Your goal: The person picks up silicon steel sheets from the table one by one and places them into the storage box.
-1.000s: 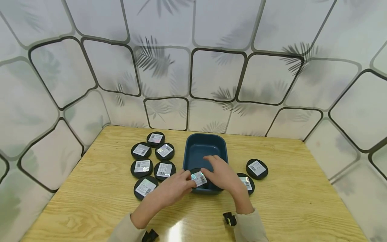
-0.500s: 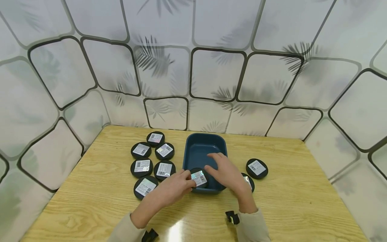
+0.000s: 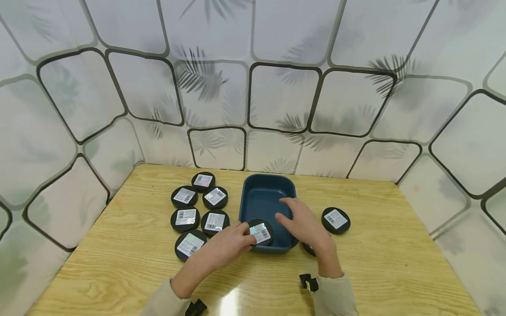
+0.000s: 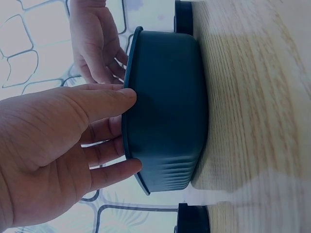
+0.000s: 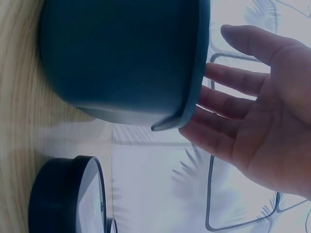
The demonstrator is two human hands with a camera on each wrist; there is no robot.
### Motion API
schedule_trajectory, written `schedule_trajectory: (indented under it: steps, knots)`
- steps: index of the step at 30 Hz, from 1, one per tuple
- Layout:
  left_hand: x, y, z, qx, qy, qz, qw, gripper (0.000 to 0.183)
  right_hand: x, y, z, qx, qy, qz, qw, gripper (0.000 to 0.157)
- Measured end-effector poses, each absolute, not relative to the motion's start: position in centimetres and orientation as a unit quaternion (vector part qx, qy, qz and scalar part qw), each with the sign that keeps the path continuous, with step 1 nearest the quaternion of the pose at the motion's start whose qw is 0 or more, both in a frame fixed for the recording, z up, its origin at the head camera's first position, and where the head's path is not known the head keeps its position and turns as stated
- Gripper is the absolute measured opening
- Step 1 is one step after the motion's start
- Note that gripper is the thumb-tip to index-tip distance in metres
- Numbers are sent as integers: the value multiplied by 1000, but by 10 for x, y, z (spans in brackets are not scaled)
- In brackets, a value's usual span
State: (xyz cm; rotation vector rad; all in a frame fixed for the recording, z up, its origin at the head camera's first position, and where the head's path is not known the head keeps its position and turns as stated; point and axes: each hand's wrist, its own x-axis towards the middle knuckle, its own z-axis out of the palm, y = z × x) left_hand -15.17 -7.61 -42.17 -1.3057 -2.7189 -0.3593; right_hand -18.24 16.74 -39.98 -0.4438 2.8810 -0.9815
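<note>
My left hand [image 3: 230,242] is at the near left corner of a dark blue box [image 3: 248,197]. In the left wrist view its thumb lies on the outside of the rim, while some fingers reach behind it, so it holds the rim. Inside the box, beside these fingers, lies a flat round black container [image 3: 264,238] with a white label. My right hand [image 3: 304,224] hovers over the box's right side with spread, relaxed fingers. The right wrist view shows this hand [image 5: 265,124] holding nothing, its fingertips near the rim.
Several matching round containers [image 3: 186,218] stand in a group left of the box. To the right, one container [image 3: 336,220] is fully visible; another [image 3: 308,249] is mostly hidden by the right hand. A patterned curtain [image 3: 284,101] rises behind the wooden table [image 3: 375,263].
My right hand has drawn away from the container in the box, moving right and covering more of the nearest container on the table. The left hand and the box have stayed put.
</note>
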Motion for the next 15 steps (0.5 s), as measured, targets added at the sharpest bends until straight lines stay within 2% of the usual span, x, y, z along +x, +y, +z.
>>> schedule_trajectory:
  steps: [15]
  knots:
    - [-152,-76,-423,-427,-893,-126,58,10,-179,182,-393,-119,945,-300,57,56]
